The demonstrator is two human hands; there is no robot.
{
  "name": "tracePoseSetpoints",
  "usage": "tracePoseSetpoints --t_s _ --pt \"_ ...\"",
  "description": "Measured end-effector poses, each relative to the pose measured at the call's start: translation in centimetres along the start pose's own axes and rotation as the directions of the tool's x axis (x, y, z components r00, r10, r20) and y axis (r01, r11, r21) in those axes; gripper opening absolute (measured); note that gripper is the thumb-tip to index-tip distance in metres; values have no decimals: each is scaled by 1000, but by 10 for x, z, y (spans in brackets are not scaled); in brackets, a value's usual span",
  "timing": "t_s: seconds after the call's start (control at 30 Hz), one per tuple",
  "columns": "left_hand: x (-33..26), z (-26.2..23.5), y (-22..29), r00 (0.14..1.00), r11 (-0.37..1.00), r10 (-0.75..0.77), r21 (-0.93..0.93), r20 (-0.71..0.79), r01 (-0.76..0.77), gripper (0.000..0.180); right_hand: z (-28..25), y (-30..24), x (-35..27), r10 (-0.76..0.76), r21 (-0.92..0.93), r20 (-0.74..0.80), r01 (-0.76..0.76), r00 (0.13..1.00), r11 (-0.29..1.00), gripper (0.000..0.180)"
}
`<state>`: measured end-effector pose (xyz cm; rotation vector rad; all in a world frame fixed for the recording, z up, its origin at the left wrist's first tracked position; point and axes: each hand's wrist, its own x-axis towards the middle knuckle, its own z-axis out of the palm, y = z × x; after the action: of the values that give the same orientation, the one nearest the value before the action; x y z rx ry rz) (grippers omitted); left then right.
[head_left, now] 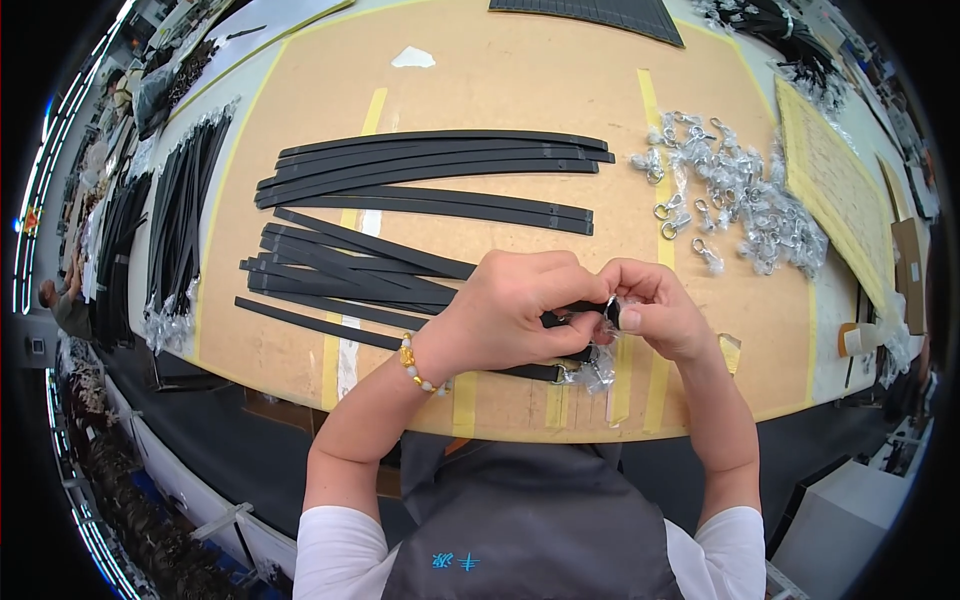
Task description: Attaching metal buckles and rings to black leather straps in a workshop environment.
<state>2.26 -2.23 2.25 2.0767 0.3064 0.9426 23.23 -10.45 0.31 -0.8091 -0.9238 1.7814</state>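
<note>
My left hand [515,305], with a beaded bracelet at its wrist, is closed in a pinch on a black strap [585,306] near its end. Facing it, my right hand [660,312] pinches the looped end of the same strap, next to a small piece of shiny metal mostly hidden by the fingers. Just below the hands lies another strap end with a metal clasp in clear plastic [597,371]. Loose black straps [345,270] fan out under and left of my left hand. Farther away, a second group of straps [430,165] lies side by side.
Plastic-wrapped metal snap hooks [745,195] are heaped at the right. A yellow-edged board [835,185] and a tape roll [858,339] are beyond them. Bundled straps [185,210] lie along the left side. A dark ridged panel [600,12] sits at the far edge. Another person [68,305] is at far left.
</note>
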Motion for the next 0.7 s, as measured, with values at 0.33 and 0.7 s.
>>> tracePoseSetpoints --t_s 0.33,0.7 --pt "0 6 -6 988 988 -139 71 75 133 24 10 -2 -2 18 -259 -228 -79 974 963 16" --pt "0 1 -11 973 979 -198 63 116 192 23 10 -5 -3 55 -257 -218 -112 974 960 23"
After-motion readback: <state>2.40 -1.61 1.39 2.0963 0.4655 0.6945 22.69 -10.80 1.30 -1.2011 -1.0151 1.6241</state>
